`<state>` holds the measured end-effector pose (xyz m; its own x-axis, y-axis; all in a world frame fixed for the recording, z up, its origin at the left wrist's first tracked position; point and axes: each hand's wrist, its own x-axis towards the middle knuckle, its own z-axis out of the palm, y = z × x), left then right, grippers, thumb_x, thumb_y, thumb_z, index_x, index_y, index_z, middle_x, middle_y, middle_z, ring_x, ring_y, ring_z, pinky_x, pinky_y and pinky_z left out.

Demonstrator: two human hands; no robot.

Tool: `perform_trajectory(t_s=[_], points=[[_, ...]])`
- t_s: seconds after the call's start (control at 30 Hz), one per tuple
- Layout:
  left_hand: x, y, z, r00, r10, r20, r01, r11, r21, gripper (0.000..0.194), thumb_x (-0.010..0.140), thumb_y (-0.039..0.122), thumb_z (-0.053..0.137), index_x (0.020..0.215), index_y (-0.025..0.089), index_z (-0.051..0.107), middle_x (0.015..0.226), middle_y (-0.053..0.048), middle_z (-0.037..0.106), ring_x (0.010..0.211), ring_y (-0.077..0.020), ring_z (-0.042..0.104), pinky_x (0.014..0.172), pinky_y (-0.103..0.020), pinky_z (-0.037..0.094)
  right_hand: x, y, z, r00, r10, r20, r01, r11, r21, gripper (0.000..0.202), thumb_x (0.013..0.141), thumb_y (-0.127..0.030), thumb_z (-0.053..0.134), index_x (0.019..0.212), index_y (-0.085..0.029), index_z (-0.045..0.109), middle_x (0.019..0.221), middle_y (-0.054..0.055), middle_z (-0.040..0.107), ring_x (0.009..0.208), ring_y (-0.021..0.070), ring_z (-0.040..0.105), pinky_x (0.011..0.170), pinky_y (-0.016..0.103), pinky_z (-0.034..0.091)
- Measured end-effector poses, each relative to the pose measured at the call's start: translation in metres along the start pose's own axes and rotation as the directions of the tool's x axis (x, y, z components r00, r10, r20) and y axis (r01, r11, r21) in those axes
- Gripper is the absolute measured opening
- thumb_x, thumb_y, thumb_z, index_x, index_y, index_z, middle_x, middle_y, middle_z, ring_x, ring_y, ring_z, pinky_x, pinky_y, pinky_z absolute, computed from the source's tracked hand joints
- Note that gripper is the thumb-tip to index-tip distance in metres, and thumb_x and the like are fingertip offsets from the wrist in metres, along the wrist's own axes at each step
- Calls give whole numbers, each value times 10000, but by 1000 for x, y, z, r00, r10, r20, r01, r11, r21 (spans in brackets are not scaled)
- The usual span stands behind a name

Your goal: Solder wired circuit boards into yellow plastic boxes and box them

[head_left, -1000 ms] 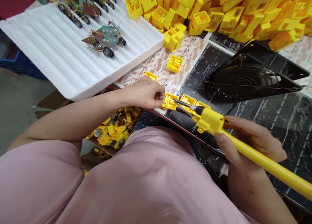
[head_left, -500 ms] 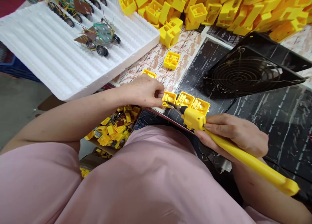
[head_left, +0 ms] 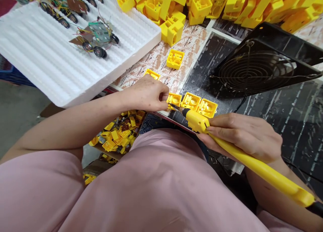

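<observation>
My right hand (head_left: 248, 136) is wrapped around the long yellow handle of a soldering iron (head_left: 262, 169). Its thin metal tip points left, into the corner of an open yellow plastic case (head_left: 175, 98) at the table's near edge. Fingers pinched together, my left hand (head_left: 150, 94) is at the left side of that same case; whatever it pinches is hidden. To the right, a second case (head_left: 191, 100) and a third case (head_left: 207, 107) stand in the same row, open side up. Just behind my left hand, another yellow case (head_left: 152, 74) is partly covered.
A single yellow case (head_left: 175, 59) lies farther back, before a large heap of yellow cases (head_left: 174, 27). At left, a white foam tray (head_left: 126, 40) carries wired circuit boards with small speakers (head_left: 99, 32). A black fan (head_left: 248, 74) stands right. Below the edge, a box holds yellow parts (head_left: 117, 136).
The soldering iron and my right hand have shifted slightly, the iron's body moving a little left. My left hand stays at the case. The camera view has shifted slightly.
</observation>
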<state>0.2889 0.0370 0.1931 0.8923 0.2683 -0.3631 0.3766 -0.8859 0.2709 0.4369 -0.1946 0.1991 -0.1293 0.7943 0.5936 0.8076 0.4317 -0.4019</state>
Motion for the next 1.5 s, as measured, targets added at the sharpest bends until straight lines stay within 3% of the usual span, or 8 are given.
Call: perform_trajectory(t_s=[0.13,0.3,0.4,0.6,0.8,0.97,1.23,1.5], points=[[0,1,1,1000,7,4,-7,1000,26,139,722,306,593,705,230,708,595,31,631,643,-162,600,743,-292,419,-5,-3,-6,993,120,11,-120,993,-3,82,978,-220,730,915,-204,681,794,34,739,695,135,728,672,250,616],[1,0,1,999,31,-16,-30,1000,7,121,704,302,582,660,218,658,576,37,595,626,-142,564,739,-284,402,-21,-7,-12,956,293,20,-293,956,-12,212,1050,-351,631,887,-233,696,800,45,739,735,140,731,705,264,617],[1,-2,1,999,49,-13,-49,999,3,127,710,305,575,663,215,652,563,43,576,612,-132,554,732,-279,400,-27,-4,-9,961,276,-21,-275,960,46,68,1018,-307,682,1030,-244,705,809,28,747,742,146,740,689,255,624],[0,-3,1,999,54,-1,-54,998,38,150,737,325,574,709,214,670,608,34,623,659,-149,617,797,-302,443,-34,-1,-6,966,252,-56,-257,960,-110,451,1000,-299,705,1437,-254,603,960,50,803,736,161,765,674,246,628],[-10,1,7,992,86,-91,-75,990,119,178,773,335,550,759,215,680,644,8,651,729,-197,658,1039,-447,439,-39,-2,-1,948,310,-71,-310,951,10,266,985,-286,717,1250,-295,701,895,35,801,757,177,778,677,261,629],[-24,-4,22,958,130,-255,-136,991,-7,254,881,340,502,853,220,725,703,-3,720,777,-193,666,1134,-490,382,-33,1,-1,958,224,-179,-228,974,-3,243,900,-211,811,1124,-236,721,839,51,783,719,181,774,530,218,580],[-38,-5,39,911,58,-409,-98,992,-78,272,925,335,499,897,222,745,786,-16,768,861,-223,689,1185,-561,348,-28,-2,0,951,225,-210,-264,948,-180,654,876,-196,829,1480,-318,611,989,32,828,726,234,790,572,329,643],[-43,-10,48,882,-1,-471,-84,983,-160,251,956,329,519,917,245,753,891,-7,803,936,-221,719,1241,-604,294,-27,-7,-2,957,240,-161,-267,948,-175,621,895,-195,815,1459,-362,618,933,-2,820,695,199,775,576,297,630]])
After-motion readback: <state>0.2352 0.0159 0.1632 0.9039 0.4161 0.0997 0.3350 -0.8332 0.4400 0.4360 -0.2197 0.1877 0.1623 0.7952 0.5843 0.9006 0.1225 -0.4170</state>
